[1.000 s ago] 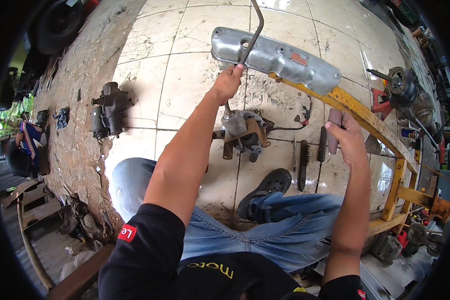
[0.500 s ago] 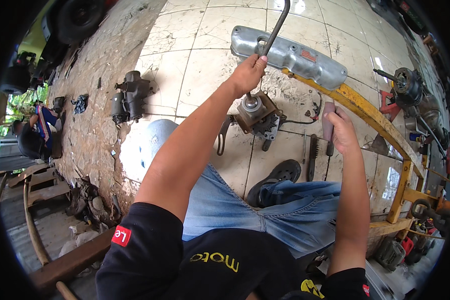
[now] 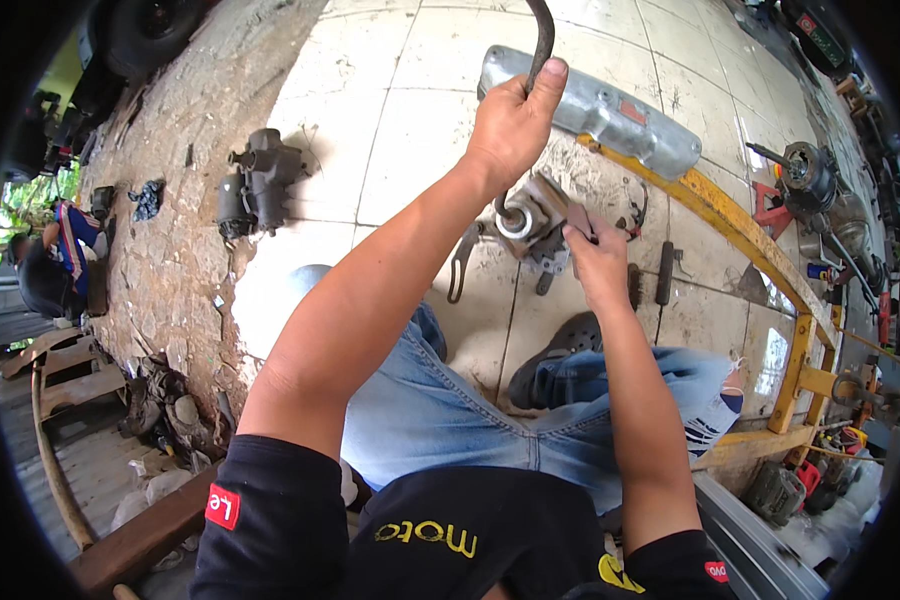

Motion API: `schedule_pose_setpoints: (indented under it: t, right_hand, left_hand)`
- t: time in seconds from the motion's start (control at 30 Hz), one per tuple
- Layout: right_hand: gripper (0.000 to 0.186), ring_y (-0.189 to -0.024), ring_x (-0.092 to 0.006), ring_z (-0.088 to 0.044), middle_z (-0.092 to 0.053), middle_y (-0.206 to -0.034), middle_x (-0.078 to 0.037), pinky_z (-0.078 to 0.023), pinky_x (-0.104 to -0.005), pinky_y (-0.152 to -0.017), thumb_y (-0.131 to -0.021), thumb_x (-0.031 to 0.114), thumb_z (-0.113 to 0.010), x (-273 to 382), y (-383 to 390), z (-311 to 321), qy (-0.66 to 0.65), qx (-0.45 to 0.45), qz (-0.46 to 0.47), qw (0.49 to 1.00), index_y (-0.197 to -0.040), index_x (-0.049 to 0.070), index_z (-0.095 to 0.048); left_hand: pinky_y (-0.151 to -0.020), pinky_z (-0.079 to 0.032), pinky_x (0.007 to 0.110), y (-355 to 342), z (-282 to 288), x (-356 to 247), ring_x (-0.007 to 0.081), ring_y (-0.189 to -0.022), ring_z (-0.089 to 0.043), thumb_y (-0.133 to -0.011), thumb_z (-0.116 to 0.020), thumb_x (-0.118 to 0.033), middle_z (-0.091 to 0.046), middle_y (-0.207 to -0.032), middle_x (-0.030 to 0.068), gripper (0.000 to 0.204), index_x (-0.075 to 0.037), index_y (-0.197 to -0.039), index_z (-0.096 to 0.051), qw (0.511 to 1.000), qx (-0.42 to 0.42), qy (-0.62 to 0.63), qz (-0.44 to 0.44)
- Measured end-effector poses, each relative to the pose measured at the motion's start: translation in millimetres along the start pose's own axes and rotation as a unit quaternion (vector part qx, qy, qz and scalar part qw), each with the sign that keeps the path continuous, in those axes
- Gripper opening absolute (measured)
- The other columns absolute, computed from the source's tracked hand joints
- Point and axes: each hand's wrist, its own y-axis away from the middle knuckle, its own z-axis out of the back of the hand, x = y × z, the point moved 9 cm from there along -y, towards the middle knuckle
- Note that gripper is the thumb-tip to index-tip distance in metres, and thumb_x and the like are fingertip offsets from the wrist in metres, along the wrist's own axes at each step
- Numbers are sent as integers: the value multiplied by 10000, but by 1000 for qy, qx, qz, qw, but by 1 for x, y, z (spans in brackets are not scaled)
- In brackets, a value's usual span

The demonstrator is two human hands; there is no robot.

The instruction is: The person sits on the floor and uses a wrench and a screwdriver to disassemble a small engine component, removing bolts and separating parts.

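Note:
My left hand is closed round a bent dark metal rod, holding it upright. The rod's lower end meets a round silvery part on a square metal housing. Pinched in my right hand is a folded brownish strip that looks like sandpaper. It lies at the right side of the housing; whether it presses on the metal I cannot tell. Below, a toothed metal piece is partly hidden by the housing. A slotted dark bracket lies just left of it on the tiles.
A silvery valve cover lies beyond my hands, next to a yellow metal frame. A dark-handled tool and a partly hidden brush lie right. A dark starter-like motor sits left. Another person sits far left.
My right hand has moved left with the strip, from above the tools to the housing. My left hand has come up and nearer with the rod, and the housing appears slightly turned.

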Motion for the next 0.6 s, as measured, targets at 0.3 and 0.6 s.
schedule_pose_setpoints:
  t: [0.3,0.6]
  right_hand:
    - [352,-1001,-338,-658,-669,-1124,-213,-507,-366,-882,-886,144,-620,22,21,-60,146,-38,154,976,-1209,7,-646]
    - [313,-958,-366,-607,-567,-1116,-139,-508,-439,-830,-833,63,-655,31,21,-84,230,-23,251,940,-1144,28,-664]
  left_hand:
    - [-511,-370,295,47,60,9,87,-583,-382,-952,-539,-595,-445,-562,-17,662,-6,-651,-528,981,-156,99,-59]
    - [-394,-319,274,71,109,24,126,-428,-387,-926,-391,-729,-394,-502,29,691,-80,-687,-408,957,-239,150,-67]
